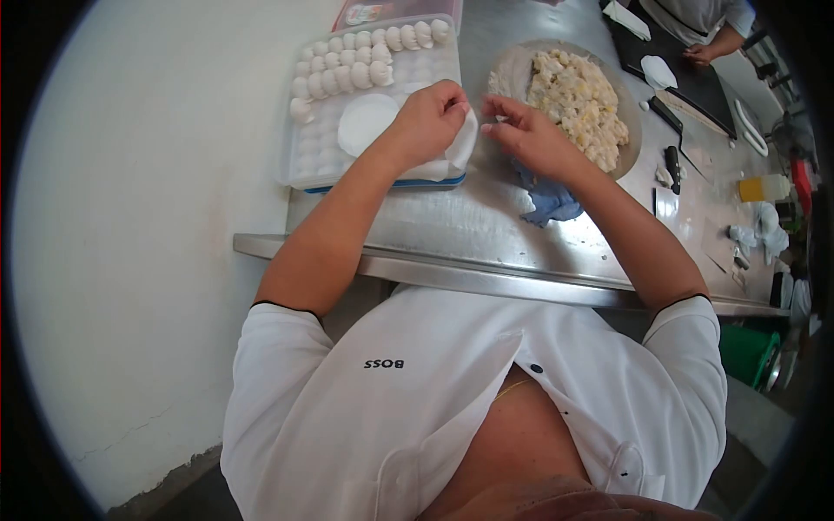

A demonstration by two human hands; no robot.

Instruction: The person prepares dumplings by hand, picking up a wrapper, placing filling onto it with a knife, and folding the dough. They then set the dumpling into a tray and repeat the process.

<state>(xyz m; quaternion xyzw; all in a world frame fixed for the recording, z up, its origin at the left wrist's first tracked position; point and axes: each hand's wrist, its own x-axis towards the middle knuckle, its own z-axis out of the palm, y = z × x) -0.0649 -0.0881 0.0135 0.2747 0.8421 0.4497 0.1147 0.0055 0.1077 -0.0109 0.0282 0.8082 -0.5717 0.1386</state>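
Observation:
My left hand [432, 122] is over the right side of a plastic tray [300, 178], its fingers pinched at the upper edge of a thin white wrapper [465, 143]. Beside it, a round white stack [365, 124] lies on the tray. Rows of white, rounded dumplings [347, 78] fill the tray's far part. My right hand [527, 137] is just across from the left, thumb and fingers apart with nothing visible between them. It hovers by the near left rim of a round metal bowl [632, 104] holding a chunky pale yellow filling [578, 108].
A blue cloth [552, 204] lies below the bowl on the steel table [434, 230]. To the right are knives [672, 169], a black board [695, 87] and a yellow bottle [764, 188]. Another person's hand [698, 55] rests at the far right. A wall [130, 217] borders the left.

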